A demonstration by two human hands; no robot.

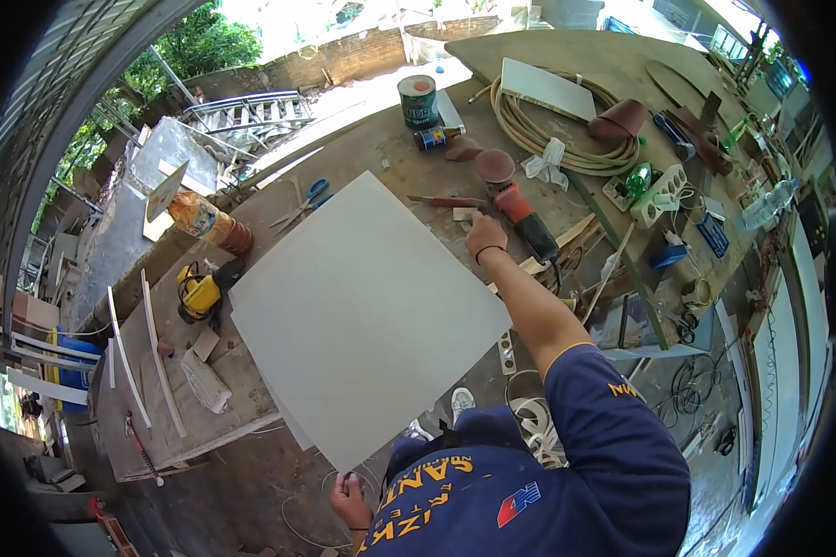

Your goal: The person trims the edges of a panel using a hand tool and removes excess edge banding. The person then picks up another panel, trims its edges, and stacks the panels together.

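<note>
A large white square sheet (372,316) lies on the workbench, a second sheet's edge showing beneath it. My right hand (486,238) reaches past its right edge, fingers closed at a small pale block (463,213). Just right of that hand lies a red and black power sander (525,218) with a round pad; a thin red-handled tool (444,200) is beyond the block. Below the sheet's near corner hangs my left hand (350,502), fingers curled; whatever they may hold is hidden.
Blue-handled scissors (306,200), a yellow power tool (202,291) and a filled plastic bottle (212,223) are left of the sheet. Farther back stand a green can (418,100) and a coiled hose (567,153). A power strip (659,195) lies on the right-hand board.
</note>
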